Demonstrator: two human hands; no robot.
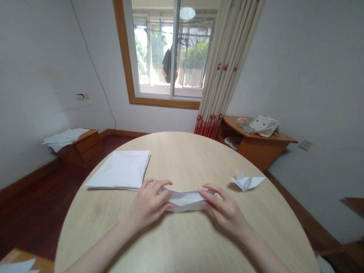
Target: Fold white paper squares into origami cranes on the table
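My left hand point(148, 203) and my right hand point(222, 208) grip opposite ends of a folded white paper strip point(184, 200), lifted slightly off the round light-wood table point(182, 242). The strip bows a little between my fingers. To the left of my left hand lies a stack of folded white paper sheets point(119, 170). Beyond my right hand, apart from it, sits a small finished-looking paper origami bird point(247, 182).
A wooden bedside cabinet point(82, 146) with loose white paper stands at the left, and a wooden corner shelf point(256, 146) holds a cloth bag at the right. The dark red floor point(57, 197) surrounds the table. A curtain and window stand behind.
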